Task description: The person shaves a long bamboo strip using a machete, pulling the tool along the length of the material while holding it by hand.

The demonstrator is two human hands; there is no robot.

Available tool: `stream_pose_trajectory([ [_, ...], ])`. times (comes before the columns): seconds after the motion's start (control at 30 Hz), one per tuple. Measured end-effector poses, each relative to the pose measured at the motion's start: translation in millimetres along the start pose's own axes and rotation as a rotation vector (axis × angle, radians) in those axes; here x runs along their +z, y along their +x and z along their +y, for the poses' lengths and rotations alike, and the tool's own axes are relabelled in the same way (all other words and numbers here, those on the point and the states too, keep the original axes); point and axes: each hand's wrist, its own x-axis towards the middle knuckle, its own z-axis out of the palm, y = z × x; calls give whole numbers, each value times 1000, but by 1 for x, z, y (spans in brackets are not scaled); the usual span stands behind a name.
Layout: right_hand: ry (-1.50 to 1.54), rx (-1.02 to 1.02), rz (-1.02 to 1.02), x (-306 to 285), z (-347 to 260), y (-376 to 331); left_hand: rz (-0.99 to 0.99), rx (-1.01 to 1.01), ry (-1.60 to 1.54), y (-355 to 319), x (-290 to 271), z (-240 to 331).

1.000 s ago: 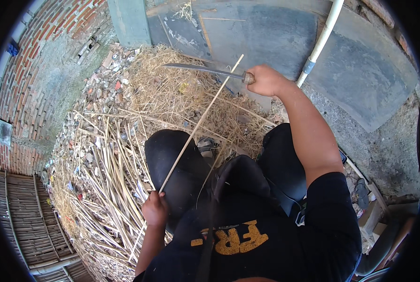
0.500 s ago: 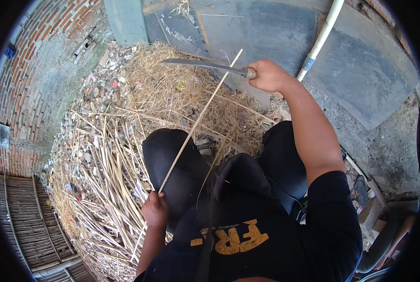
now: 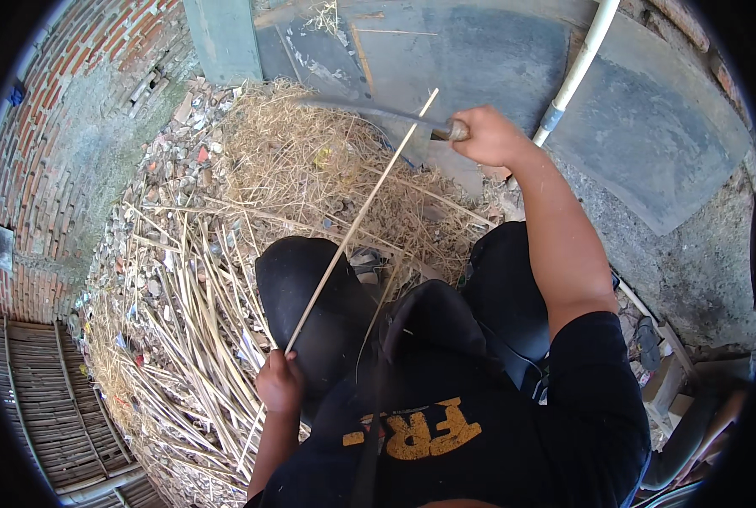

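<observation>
The left hand (image 3: 279,384) gripped a pale stick (image 3: 355,224) while the right hand (image 3: 490,138) clenched a long knife (image 3: 391,113) across its far end, apparently for trimming, the next stroke needing steady holds.

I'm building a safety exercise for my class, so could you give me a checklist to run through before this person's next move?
1. Left hand gripping the long pale strip: ok.
2. Right hand closed around the knife handle: ok.
3. Left hand well apart from the blade: ok, the blade is near the strip's far end.
4. Blade touching the strip: cannot tell; they cross in this view, and the blade is blurred.
5. Strip off the left knee: cannot tell; it passes across it in view.
6. Ground free of loose strips: not ok, many lie at the left.
</observation>
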Motion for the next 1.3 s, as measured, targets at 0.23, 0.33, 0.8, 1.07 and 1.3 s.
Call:
stream_pose_trajectory([
  [0.23,-24,-79,-166,4,-11,-1,-15,-6,-21,1,-2,-1],
  [0.33,64,28,98,3,23,10,-23,-14,-16,3,-3,1],
  [0.8,-88,-67,-34,0,-21,-11,-48,2,-41,2,-3,0],
  [1.07,-52,-200,-295,21,-31,-2,-40,-27,-47,2,-1,1],
  [1.3,76,-35,-218,18,-29,-6,-24,-26,-66,1,1,0],
])
